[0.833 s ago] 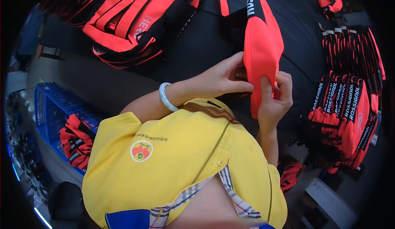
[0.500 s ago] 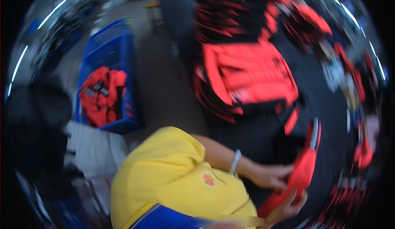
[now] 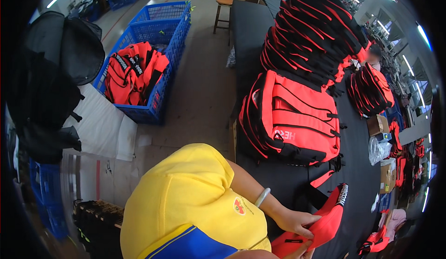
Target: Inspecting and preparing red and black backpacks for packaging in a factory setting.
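Bright red on pouch [image 3: 329,222], w/ blk/white on end strip [image 3: 343,195]. Red w/ blk trim on bag [image 3: 302,108]; blk w/ thin red stripes on stack [image 3: 309,31]. Yellow + blue on shirt [image 3: 186,189], blue on crate [image 3: 137,114]; pale, prob. greenish, on bangle [image 3: 263,197].

Holding red fabric piece [image 3: 325,226] with left hand [image 3: 297,222] and right hand [image 3: 302,251], over black tabletop [image 3: 360,198].
Wearing pale bangle [image 3: 262,197] on left wrist; can't see most of right hand, cut off at bottom. Can see red-and-black backpack [image 3: 304,104] lying at tabletop's left edge, tall stack of black, red-edged bags [image 3: 304,36] just beyond, toward far end. Also see blue crate [image 3: 138,114] well off left edge, holding crumpled red items [image 3: 121,78].
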`<state>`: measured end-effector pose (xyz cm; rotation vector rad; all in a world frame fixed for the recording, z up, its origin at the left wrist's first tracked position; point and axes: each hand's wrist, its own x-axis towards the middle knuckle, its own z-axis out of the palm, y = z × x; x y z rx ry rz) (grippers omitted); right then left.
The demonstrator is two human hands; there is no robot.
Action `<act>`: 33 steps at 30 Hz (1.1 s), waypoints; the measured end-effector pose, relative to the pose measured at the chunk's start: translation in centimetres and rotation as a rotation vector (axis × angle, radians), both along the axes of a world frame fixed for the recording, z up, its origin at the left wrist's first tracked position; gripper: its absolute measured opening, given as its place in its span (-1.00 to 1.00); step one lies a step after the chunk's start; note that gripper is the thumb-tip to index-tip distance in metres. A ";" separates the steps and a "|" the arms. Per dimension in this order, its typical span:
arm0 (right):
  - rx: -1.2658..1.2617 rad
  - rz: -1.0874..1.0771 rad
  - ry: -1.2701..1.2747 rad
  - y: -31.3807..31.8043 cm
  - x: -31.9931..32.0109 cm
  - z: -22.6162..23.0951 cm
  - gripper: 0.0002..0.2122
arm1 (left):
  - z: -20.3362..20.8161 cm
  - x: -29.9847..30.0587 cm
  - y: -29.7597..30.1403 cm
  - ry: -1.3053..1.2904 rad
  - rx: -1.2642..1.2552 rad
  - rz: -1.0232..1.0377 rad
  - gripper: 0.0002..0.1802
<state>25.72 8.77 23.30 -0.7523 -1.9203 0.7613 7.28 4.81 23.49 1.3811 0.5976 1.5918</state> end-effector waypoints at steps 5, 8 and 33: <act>0.495 -0.071 -0.187 3.3 4.6 -4.2 -0.72 | 1.4 -0.1 -0.7 0.025 -0.087 -0.047 -0.49; 0.394 0.028 -0.128 1.5 2.9 -0.2 -0.68 | -0.4 1.4 0.6 0.046 0.142 0.113 -0.40; -0.931 0.090 0.484 -0.7 -1.6 4.2 -0.81 | 0.2 1.9 0.3 -0.192 -0.110 0.036 -0.48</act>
